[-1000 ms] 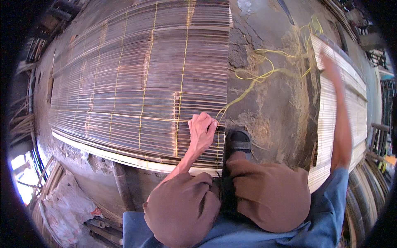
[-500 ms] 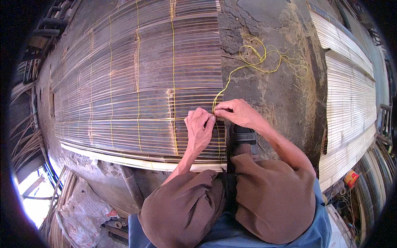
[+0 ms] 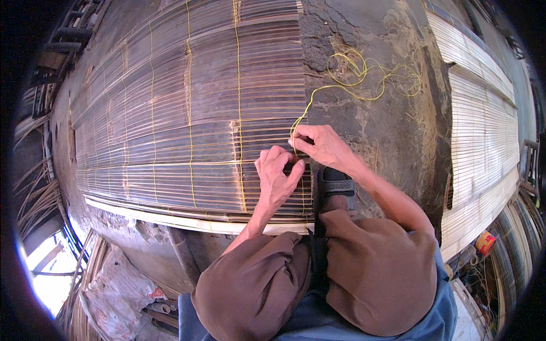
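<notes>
A mat of thin bamboo slats (image 3: 216, 85), tied across by rows of yellow cord, lies flat on the ground at the left. At its right edge my left hand (image 3: 278, 175) curls its fingers over a bamboo slat (image 3: 219, 163), thumb and forefinger a little apart. Just above and to the right, my right hand (image 3: 324, 146) pinches a yellow cord (image 3: 309, 105) between thumb and fingertips. The cord's far length lies in loose loops on the ground, and its near end runs down between my hands to the mat's edge. My fingers partly hide that end.
A paler slat mat (image 3: 483, 125) lies at the right. My sandalled foot (image 3: 336, 184) stands beside the near mat's edge, below my right hand. A white sack (image 3: 116, 290) rests at the lower left, and a red and yellow container (image 3: 485, 243) stands at the lower right.
My right hand has moved up and slightly left, away from my left hand, with the cord pinched. My left thumb and forefinger have parted. The cord's loops have shifted a little.
</notes>
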Tool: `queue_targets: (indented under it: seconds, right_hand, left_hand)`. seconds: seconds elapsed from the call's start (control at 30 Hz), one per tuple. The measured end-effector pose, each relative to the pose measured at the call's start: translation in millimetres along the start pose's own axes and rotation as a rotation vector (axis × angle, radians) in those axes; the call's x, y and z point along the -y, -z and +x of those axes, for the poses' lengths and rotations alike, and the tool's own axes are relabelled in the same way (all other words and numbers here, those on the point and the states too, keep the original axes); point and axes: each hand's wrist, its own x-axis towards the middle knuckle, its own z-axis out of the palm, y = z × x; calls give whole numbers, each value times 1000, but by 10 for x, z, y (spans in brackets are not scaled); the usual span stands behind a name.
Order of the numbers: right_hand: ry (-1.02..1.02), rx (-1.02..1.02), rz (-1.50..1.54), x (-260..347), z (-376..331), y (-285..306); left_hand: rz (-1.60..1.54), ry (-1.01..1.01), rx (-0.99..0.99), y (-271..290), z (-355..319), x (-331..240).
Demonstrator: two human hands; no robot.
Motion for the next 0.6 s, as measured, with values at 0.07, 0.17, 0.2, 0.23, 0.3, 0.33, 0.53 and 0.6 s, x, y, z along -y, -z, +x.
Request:
queue_targets:
  seconds: [0.07,0.17,0.2,0.23,0.3,0.33,0.53,0.6]
  right_hand:
    - [-25,-85,-22,-10,-34,0]
    - [-52,-172,-163,-100,-206,13]
    - [-97,-163,-197,-132,-326,-39]
    - [-142,-157,-233,-187,-442,-95]
    - [-150,-220,-143,-342,-542,-205]
    - [-148,-287,-93,-385,-538,-228]
    - [-238,-333,298,-381,-214,-155]
    - [-295,-327,399,-386,-198,-157]
  left_hand:
    - [56,-9,-10,-38,13,-34]
    - [17,-33,-89,-88,-16,-8]
    - [16,-38,-117,-80,-46,2]
    - [13,-45,-145,-79,-71,17]
    - [52,-82,-196,-82,-78,9]
    - [93,-111,-220,-82,-62,-15]
    - [173,-203,-91,-49,87,80]
    - [184,-193,-49,-45,92,83]
